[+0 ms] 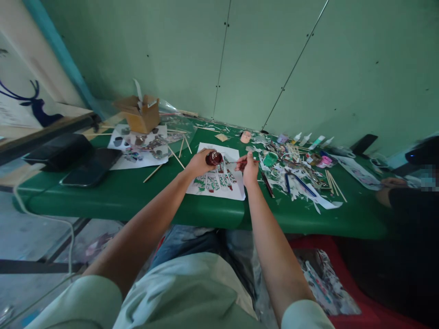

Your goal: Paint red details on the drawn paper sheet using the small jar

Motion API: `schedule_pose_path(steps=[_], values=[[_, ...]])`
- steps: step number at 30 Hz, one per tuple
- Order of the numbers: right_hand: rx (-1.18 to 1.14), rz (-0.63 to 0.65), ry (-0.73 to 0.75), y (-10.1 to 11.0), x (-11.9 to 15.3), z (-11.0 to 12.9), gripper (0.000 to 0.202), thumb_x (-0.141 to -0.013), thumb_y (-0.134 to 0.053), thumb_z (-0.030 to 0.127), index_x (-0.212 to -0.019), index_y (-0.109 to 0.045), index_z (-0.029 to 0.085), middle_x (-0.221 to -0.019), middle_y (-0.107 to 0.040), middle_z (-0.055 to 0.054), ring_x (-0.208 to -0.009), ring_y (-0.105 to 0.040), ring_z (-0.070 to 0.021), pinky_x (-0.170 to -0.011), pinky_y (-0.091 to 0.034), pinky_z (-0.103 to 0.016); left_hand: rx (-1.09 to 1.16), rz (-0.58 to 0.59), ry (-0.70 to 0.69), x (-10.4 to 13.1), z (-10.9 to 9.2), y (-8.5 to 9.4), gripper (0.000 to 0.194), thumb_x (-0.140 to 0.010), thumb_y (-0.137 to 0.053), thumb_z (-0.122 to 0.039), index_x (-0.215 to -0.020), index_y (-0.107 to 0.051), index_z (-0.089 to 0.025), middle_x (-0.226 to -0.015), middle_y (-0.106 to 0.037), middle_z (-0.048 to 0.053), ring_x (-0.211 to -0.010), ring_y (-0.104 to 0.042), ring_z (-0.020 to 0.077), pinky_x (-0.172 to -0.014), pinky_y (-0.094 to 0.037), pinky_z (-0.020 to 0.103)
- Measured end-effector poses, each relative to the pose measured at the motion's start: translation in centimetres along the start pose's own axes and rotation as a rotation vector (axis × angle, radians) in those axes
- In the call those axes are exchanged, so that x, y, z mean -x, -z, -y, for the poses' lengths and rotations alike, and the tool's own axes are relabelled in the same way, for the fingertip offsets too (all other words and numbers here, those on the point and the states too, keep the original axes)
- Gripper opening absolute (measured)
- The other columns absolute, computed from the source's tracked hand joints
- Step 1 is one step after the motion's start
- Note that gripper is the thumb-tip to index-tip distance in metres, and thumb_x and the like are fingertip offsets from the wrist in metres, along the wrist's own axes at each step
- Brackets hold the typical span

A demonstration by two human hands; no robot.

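My left hand is closed around a small dark red paint jar, its mouth tilted toward me. In my right hand I grip a thin red-handled paintbrush, whose tip end points left toward the jar. Beneath both hands lies a white paper sheet bearing pieces with green, white and dark red patterns. A green paint pot stands just right of my right hand. Whether the brush tip carries paint is too small to tell.
Paper scraps, blue-handled scissors and a dark pen litter the right side. Glue bottles stand behind. On the left are a cardboard box, wooden sticks and a black phone. Another person's hand is at far right.
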State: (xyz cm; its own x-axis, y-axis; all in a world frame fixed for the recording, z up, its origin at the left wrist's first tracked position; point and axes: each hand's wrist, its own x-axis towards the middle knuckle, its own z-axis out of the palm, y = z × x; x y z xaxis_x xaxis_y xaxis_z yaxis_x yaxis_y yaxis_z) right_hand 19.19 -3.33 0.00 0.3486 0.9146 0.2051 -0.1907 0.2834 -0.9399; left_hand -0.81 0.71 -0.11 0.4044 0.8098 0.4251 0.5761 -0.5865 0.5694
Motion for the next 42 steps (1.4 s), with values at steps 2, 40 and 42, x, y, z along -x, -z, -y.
schedule_pose_path(steps=[2,40,42], values=[[-0.094,0.009,-0.008,-0.01,0.09,0.3,0.045,-0.079,-0.045,0.059,-0.059,-0.05,0.019,-0.04,-0.049,0.004,-0.032,-0.044,-0.0081,-0.037,-0.042,-0.022,0.006,0.002,-0.01,0.0,0.01,0.01,0.064,-0.058,-0.069,-0.033,-0.117,-0.048,-0.02,-0.12,-0.052,0.01,-0.108,-0.053,0.0273,-0.09,-0.042,0.038],[0.124,0.147,-0.066,-0.62,0.66,0.13,0.043,-0.071,-0.055,0.06,-0.068,-0.061,0.017,-0.059,-0.062,-0.002,-0.043,-0.052,-0.0107,-0.039,-0.041,-0.023,0.031,0.016,-0.044,0.19,-0.38,0.21,0.061,-0.059,-0.067,-0.027,-0.117,-0.049,-0.023,-0.119,-0.052,0.008,-0.108,-0.052,0.0249,-0.093,-0.041,0.037],[0.155,0.167,-0.054,-0.73,0.74,0.1,0.042,-0.07,-0.057,0.059,-0.066,-0.063,0.017,-0.059,-0.062,-0.002,-0.043,-0.052,-0.0106,-0.038,-0.04,-0.022,0.028,0.016,-0.048,0.18,-0.36,0.2,0.061,-0.059,-0.067,-0.026,-0.116,-0.05,-0.024,-0.119,-0.052,0.008,-0.109,-0.052,0.0253,-0.093,-0.041,0.037]])
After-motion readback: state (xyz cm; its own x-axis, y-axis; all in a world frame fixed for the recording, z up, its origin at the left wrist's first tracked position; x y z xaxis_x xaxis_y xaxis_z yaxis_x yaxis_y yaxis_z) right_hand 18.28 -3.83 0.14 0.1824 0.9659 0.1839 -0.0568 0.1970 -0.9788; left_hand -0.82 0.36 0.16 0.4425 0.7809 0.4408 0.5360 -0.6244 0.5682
